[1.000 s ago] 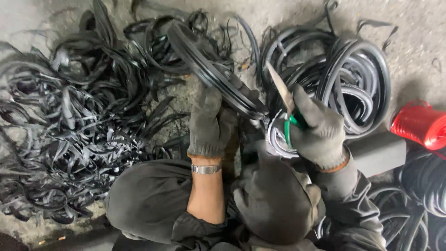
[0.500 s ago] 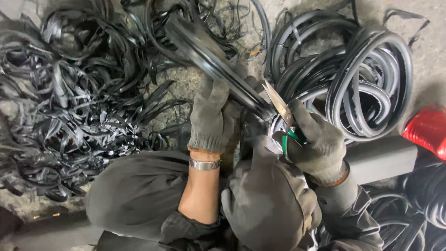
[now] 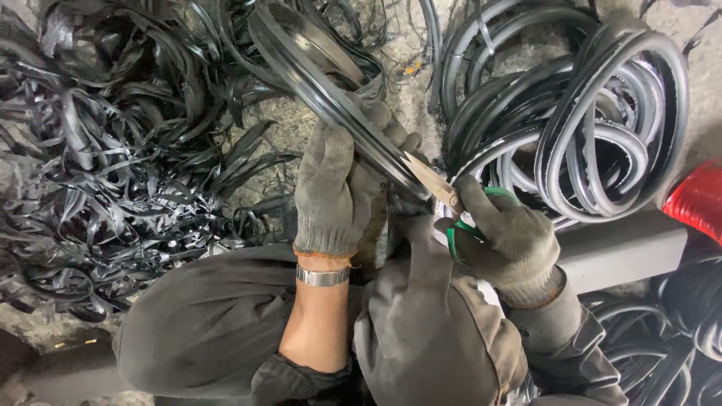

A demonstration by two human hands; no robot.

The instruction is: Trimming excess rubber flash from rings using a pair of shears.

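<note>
Above the knees, near the middle of the view, the left hand [image 3: 331, 192] is wrapped around a black rubber strip [image 3: 323, 90], fingers closed over it from the near side. The right hand [image 3: 504, 240] is closed on green-handled scissors [image 3: 436, 184], whose blades meet the strip just beside the left glove's fingertips.

The strip's long axis runs diagonally, from the upper left, where it rises and curves over the floor, down to the lower right at the blades. The scissors point up and to the left, nearly along the strip, not across it.

The chief risk, as I judge it, is to the left fingers: the blade tips sit very close to the glove, and if the rubber gives suddenly or the blades slide along the strip, they could run into the knit. Because the blades lie almost parallel to the strip, they may also skid or wander off line. The free end of the strip hangs over the heap of black trimmings [image 3: 113, 165] and could snag there and jerk the grip
</note>
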